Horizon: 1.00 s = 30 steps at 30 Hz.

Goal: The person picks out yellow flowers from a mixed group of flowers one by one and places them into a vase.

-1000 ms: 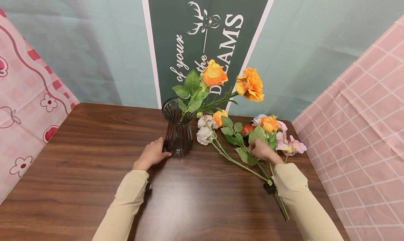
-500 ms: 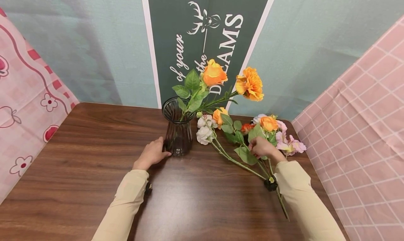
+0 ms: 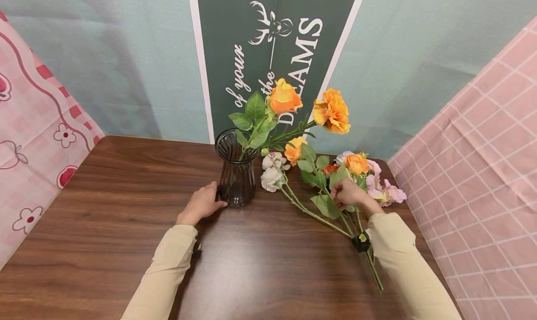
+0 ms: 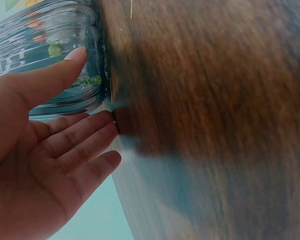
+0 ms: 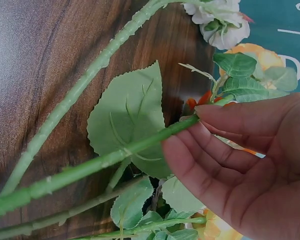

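A dark ribbed glass vase (image 3: 237, 182) stands upright, with an orange rose (image 3: 285, 96) and an orange carnation-like flower (image 3: 332, 111) leaning out to the right. My left hand (image 3: 203, 202) rests at the vase's lower left side, its fingers fairly straight; in the left wrist view the thumb (image 4: 65, 70) lies against the glass. At the right, my right hand (image 3: 350, 196) pinches the green stem (image 5: 115, 155) of another orange rose (image 3: 295, 150), which has green leaves (image 3: 308, 166). Thumb and fingertips meet on that stem in the right wrist view.
White flowers (image 3: 272, 173) on a long stem lie between the vase and my right hand. Behind that hand are pink flowers (image 3: 388, 193) and one more orange bloom (image 3: 357, 163). A pink tiled cloth (image 3: 482, 194) borders the brown table (image 3: 126, 194) on the right.
The pinched orange rose and its leaves have lifted slightly and shifted right. My right forearm has moved a little right. The left hand and vase stay put.
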Tool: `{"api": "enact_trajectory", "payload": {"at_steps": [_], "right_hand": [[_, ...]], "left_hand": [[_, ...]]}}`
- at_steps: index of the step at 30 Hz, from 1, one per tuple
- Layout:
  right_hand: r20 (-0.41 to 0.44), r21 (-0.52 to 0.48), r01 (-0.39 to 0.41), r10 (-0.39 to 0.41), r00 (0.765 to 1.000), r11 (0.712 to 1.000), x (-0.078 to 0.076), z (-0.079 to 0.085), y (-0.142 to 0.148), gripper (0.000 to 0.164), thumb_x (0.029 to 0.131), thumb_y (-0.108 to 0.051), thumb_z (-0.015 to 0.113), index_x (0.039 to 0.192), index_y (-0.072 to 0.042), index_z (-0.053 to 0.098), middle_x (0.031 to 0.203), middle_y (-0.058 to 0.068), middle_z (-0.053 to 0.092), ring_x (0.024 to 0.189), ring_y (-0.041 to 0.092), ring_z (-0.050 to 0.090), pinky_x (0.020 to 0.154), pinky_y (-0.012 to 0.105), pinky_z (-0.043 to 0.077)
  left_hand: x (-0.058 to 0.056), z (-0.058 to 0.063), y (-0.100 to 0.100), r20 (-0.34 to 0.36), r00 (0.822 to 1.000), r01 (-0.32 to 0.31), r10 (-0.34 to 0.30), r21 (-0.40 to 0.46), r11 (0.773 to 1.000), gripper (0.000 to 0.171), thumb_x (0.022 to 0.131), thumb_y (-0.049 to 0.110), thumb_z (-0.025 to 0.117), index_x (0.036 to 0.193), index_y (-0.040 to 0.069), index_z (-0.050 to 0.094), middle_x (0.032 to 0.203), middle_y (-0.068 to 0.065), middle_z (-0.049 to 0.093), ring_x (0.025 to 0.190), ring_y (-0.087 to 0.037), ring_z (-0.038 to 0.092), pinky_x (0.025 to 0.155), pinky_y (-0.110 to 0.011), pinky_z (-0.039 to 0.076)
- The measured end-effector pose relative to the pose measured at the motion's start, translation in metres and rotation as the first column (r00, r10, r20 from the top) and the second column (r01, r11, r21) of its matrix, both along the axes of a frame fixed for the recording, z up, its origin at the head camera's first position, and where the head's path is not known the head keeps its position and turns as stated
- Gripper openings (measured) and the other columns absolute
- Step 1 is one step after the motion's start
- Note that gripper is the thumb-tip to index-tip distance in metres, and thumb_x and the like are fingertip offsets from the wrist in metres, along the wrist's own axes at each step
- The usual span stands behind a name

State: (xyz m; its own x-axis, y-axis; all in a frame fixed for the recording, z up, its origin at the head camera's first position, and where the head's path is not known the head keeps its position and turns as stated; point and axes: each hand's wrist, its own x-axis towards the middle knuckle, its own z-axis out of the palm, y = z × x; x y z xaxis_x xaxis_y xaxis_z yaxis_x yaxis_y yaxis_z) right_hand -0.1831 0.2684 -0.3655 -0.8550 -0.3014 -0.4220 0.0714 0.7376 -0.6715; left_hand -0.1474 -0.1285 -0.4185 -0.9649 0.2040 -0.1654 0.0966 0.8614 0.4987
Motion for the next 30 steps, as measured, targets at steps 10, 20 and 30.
{"api": "enact_trajectory", "payload": {"at_steps": [10, 20, 30], "right_hand": [[0.009, -0.02, 0.014, -0.014, 1.0, 1.0, 0.0014, -0.0027, 0.0023, 0.007, 0.074, 0.015, 0.051, 0.071, 0.009, 0.053, 0.061, 0.006, 0.049, 0.05, 0.019, 0.058, 0.054, 0.037, 0.053], [0.032, -0.06, 0.0, 0.002, 0.999, 0.998, 0.0061, -0.0012, 0.0019, 0.004, 0.079, 0.013, 0.052, 0.075, 0.013, 0.053, 0.064, 0.008, 0.052, 0.054, 0.023, 0.06, 0.056, 0.041, 0.054], [0.088, -0.126, 0.053, -0.042, 0.995, 0.991, 0.0079, -0.0038, 0.003, 0.004, 0.08, 0.014, 0.052, 0.076, 0.013, 0.051, 0.062, 0.009, 0.051, 0.053, 0.017, 0.055, 0.057, 0.039, 0.054]], "left_hand": [[-0.0007, 0.0001, 0.0008, 0.006, 1.0, -0.009, 0.009, -0.006, 1.0, 0.049, 0.082, 0.026, 0.069, 0.108, -0.008, 0.047, 0.103, -0.027, 0.057, 0.094, -0.043, 0.056, 0.078, -0.052, 0.044], [0.0003, -0.001, 0.0007, 0.009, 1.0, -0.006, 0.006, 0.002, 1.0, 0.048, 0.082, 0.026, 0.069, 0.108, -0.008, 0.046, 0.102, -0.026, 0.057, 0.093, -0.043, 0.056, 0.077, -0.052, 0.044], [0.0002, -0.0016, 0.001, 0.015, 1.0, -0.005, 0.005, -0.003, 1.0, 0.053, 0.082, 0.027, 0.068, 0.113, -0.01, 0.045, 0.108, -0.028, 0.056, 0.097, -0.044, 0.055, 0.08, -0.052, 0.043]]}}
